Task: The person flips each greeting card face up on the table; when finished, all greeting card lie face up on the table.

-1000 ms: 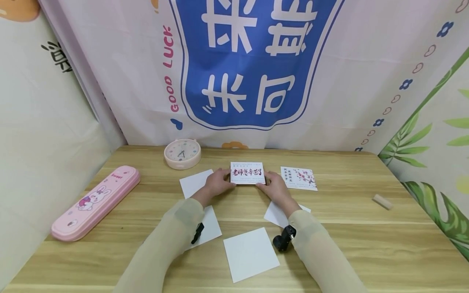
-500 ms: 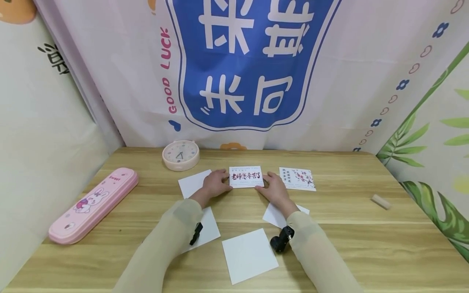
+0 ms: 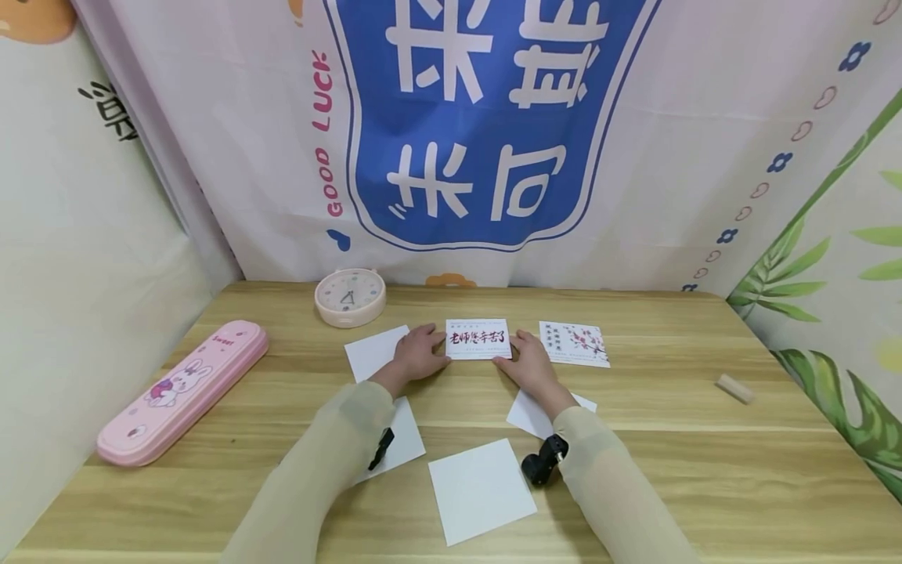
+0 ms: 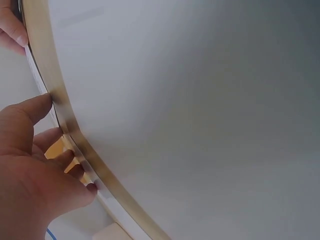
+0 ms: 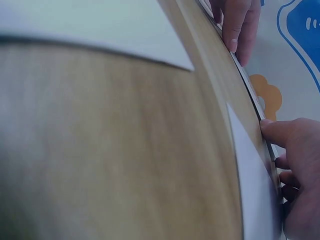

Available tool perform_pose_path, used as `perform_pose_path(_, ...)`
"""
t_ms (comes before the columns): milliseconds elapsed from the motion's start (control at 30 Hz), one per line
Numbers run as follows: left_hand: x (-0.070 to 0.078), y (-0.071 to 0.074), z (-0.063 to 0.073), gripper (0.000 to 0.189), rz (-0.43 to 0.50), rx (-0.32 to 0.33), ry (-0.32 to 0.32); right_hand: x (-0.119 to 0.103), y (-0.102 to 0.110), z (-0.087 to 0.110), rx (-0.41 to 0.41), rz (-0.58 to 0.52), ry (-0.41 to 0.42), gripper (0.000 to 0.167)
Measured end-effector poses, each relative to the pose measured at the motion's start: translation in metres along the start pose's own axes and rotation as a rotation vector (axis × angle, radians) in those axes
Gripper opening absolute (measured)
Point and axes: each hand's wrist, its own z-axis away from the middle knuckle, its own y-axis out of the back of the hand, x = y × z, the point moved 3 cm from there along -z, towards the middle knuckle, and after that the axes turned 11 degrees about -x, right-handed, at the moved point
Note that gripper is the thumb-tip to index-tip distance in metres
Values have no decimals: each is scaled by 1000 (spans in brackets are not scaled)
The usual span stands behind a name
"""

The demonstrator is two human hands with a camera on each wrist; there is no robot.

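A white card (image 3: pixel 478 338) with large dark red writing lies low over the far middle of the table, between the two hands. My left hand (image 3: pixel 417 354) holds its left edge, thumb at the near corner and fingers further along the side. At the opposite edge my right hand (image 3: pixel 532 362) grips the card in a similar way. The left wrist view has the thumb and bent fingers of the left hand (image 4: pixel 40 165) along the thin edge. In the right wrist view, the thumb of the right hand (image 5: pixel 300 165) touches the edge; its other fingers are partly hidden.
Right of the hands lies a card with red blossoms (image 3: pixel 574 343). Blank white cards (image 3: pixel 482 492) lie nearer, some partly under the arms. A pink pencil case (image 3: pixel 185 392) and a round clock (image 3: pixel 350 298) stand left. A small wooden block (image 3: pixel 735 388) lies right.
The card has come down slightly toward the near side, and both hands have stayed at its edges. The other objects keep their places; the view has shifted a little.
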Motion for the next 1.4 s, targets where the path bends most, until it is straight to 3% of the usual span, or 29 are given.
perform_pose_path(367,3,-1,0,57,-12,-92,36,-3,3,2,-7,-13,-13,53)
perform_pose_path(633,2,1,3,57,-19,-106,23,1,0,-1,20,-28,-6,56)
perform_pose_path(867,2,7,8,53,124,-29,-20,-7,7,2,-5,-84,5,57)
perform_pose_path(1000,0,9,10,51,217,10,-44,-9,13,3,-44,-151,-32,60)
perform_pose_path(1133,0,9,10,52,242,17,-51,-10,18,2,-57,-176,-63,61)
perform_pose_path(1400,9,23,15,51,261,44,-50,-21,28,3,-32,-161,4,56)
